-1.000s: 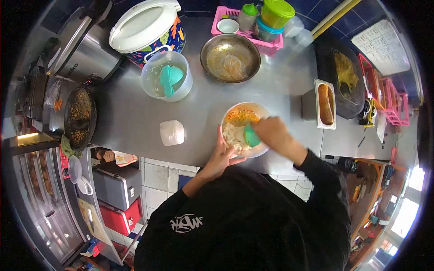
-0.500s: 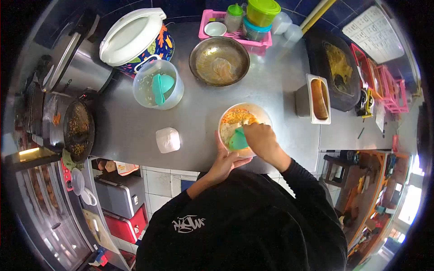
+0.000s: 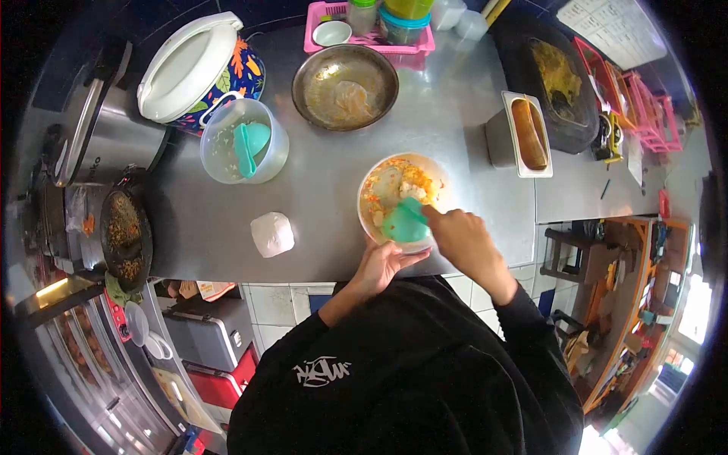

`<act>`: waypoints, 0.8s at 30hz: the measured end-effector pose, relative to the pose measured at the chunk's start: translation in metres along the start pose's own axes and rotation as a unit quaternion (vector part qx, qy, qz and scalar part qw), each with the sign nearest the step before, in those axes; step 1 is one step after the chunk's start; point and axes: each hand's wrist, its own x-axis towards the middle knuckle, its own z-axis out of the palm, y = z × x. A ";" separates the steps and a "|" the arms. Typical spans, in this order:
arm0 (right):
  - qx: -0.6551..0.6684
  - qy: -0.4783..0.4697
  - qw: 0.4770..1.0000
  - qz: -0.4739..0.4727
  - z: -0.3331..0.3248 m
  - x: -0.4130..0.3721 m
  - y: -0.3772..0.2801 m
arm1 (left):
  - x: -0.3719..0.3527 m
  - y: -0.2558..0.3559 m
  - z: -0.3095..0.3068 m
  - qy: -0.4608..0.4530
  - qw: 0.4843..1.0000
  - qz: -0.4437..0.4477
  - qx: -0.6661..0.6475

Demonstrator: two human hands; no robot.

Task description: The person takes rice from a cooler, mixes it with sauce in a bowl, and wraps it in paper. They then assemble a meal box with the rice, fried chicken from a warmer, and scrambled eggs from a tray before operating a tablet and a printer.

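Observation:
A white bowl (image 3: 365, 199) holding a rice-like mix with orange and yellow bits stands near the counter's front edge. Around its lower left side my left hand (image 3: 381, 267) grips the rim and wall. My right hand (image 3: 469, 246) is closed on the handle of a green scoop (image 3: 404, 223), whose rounded head rests in the mix. To the left on the steel counter (image 3: 326, 171) lies a whitish rounded lump (image 3: 271, 233). Further back is a clear tub (image 3: 280, 163) with another green scoop (image 3: 244, 152) inside.
A metal pan (image 3: 345, 87) sits behind the bowl. A pink tray (image 3: 418, 48) with jars is at the back. On the right are a steel container (image 3: 500, 140) and a black tray (image 3: 580, 135). A patterned rice pot (image 3: 246, 72) and dark pan (image 3: 125, 235) stand left.
My right hand has moved right and down, turning the scoop inside the bowl, and more of the mix shows. My left hand still holds the bowl. The whole view has shifted slightly.

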 end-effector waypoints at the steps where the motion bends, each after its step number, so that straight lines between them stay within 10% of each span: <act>1: -0.020 -0.006 0.999 0.029 -0.014 -0.006 0.000 | 0.001 -0.003 0.000 -0.006 1.000 0.009 0.010; 9: 0.007 0.164 0.961 0.225 0.053 -0.018 0.019 | 0.016 -0.015 -0.010 -0.025 0.993 0.059 0.103; 12: 0.298 0.168 0.905 0.252 0.078 -0.046 0.030 | 0.014 -0.032 0.001 -0.040 0.980 0.091 0.174; 17: 0.685 0.065 0.646 0.332 0.092 -0.060 0.028 | 0.006 -0.061 -0.004 -0.033 0.968 0.092 0.231; 20: 0.877 0.063 0.396 0.264 0.109 -0.072 0.034 | 0.005 -0.066 0.007 -0.005 0.957 0.074 0.281; 23: 0.780 0.184 0.510 0.313 0.087 -0.101 0.028 | 0.007 -0.085 0.029 -0.017 0.969 0.040 0.243; 24: 0.642 0.262 0.644 0.323 0.081 -0.112 0.028 | 0.008 -0.093 0.038 -0.031 0.975 0.026 0.218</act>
